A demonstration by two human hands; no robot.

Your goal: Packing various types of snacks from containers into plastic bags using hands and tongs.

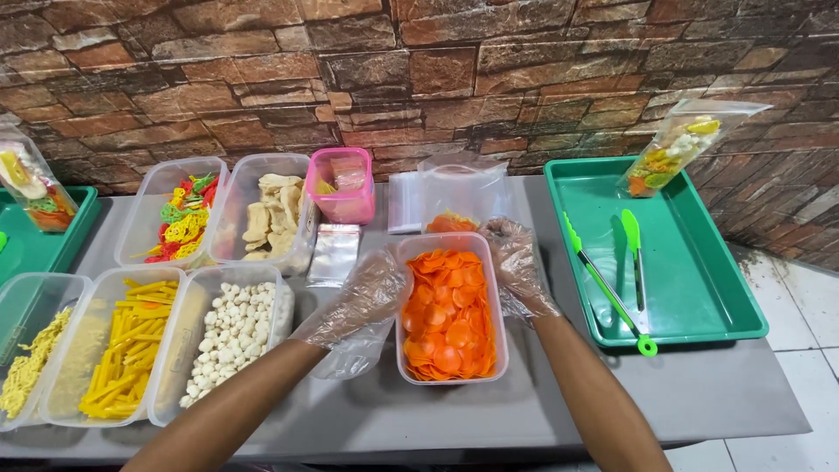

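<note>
Snack-packing stall or small food shop: grey table (524,411) under the hands against a brick-pattern wall (454,61), clear tubs of raw crackers (450,315) between and left of the hands, green tray (690,288) with tongs (607,284) to their right, filled mixed-snack bag (677,144).

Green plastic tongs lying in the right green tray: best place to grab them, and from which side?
Probably grip the green plastic tongs mid-shaft, coming from above. They lie flat in the green plastic tray, arms running diagonally from the far tips to the hinged ring end near the front rim. The tray's raised walls block a low side approach; the right hand is nearest.
</note>
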